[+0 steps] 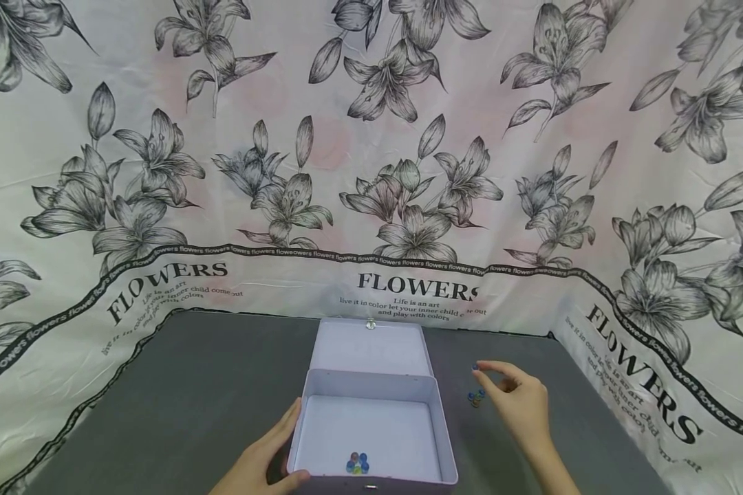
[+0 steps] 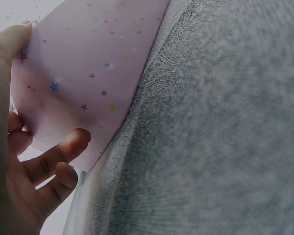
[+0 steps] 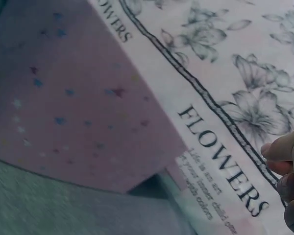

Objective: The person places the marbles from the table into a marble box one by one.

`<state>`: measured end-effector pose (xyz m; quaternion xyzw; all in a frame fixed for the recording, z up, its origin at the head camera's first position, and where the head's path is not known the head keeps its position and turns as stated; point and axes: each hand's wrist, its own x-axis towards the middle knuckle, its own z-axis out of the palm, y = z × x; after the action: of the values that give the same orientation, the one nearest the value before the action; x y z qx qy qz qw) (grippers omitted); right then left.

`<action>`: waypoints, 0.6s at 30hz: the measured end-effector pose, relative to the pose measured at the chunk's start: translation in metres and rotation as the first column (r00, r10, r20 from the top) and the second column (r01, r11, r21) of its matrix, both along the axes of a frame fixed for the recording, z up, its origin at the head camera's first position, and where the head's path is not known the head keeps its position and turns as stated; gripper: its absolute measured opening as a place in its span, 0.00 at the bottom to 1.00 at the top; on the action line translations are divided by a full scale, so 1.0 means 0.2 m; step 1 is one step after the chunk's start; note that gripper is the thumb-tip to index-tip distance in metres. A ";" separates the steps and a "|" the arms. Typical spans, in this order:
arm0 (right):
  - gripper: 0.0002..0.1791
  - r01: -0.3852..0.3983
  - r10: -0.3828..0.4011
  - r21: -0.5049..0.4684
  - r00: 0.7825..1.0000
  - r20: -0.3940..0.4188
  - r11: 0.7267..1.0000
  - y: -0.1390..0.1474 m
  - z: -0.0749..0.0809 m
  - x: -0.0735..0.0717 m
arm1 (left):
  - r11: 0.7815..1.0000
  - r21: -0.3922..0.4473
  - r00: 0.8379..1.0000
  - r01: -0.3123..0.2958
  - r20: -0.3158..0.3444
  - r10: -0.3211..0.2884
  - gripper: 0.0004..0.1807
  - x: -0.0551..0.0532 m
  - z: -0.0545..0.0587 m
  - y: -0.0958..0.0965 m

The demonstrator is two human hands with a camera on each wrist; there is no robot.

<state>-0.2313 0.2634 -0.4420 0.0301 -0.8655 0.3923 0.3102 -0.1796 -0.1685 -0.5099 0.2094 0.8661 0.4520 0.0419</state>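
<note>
An open metal box (image 1: 371, 479), white inside, stands with its hinged lid (image 1: 368, 347) tipped back; outside it is pink with small stars. My left hand (image 1: 263, 450) grips its front left corner, thumb at the front rim and fingers along the side. In the left wrist view that hand (image 2: 34, 161) holds the starry box wall (image 2: 88, 73). To the right of the box, my right hand (image 1: 523, 405) pinches a blue marble (image 1: 475, 368) between thumb and fingertip. Several marbles (image 1: 357, 464) lie inside near the front wall.
Just below my right fingertips, a few more marbles (image 1: 475, 398) are clustered on the dark grey table (image 1: 223, 385). A white cloth printed with flowers (image 1: 408, 289) hangs behind the table and along both sides. A small latch (image 1: 370, 324) sits on the lid's far edge.
</note>
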 end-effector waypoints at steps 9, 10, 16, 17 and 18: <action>0.09 -0.128 0.128 -0.008 0.992 0.004 0.992 -0.23 -0.03 -0.03 | 1.000 -0.008 1.000 -0.006 0.005 0.006 0.55 0.00 0.00 0.00; 0.10 -0.151 0.151 -0.013 0.989 -0.005 0.988 -0.26 -0.02 -0.03 | 1.000 -0.010 1.000 -0.008 0.004 0.008 0.55 0.01 0.00 0.00; 0.11 -0.255 0.254 -0.015 0.965 -0.059 0.967 -0.43 0.00 -0.05 | 1.000 -0.028 1.000 -0.007 -0.019 0.006 0.55 0.00 -0.01 0.00; 0.11 -0.266 0.265 -0.010 0.962 -0.060 0.964 -0.45 0.00 -0.06 | 0.999 -0.031 1.000 -0.006 -0.022 0.005 0.55 -0.01 -0.01 0.00; 0.11 -0.271 0.271 -0.006 0.961 -0.061 0.962 -0.48 0.00 -0.06 | 0.999 -0.035 1.000 -0.005 -0.024 0.004 0.55 -0.01 -0.01 0.00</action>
<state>-0.2441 0.1683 -0.4419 0.1578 -0.8407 0.4360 0.2796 -0.1809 -0.1685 -0.5114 0.2120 0.8747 0.4345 0.0342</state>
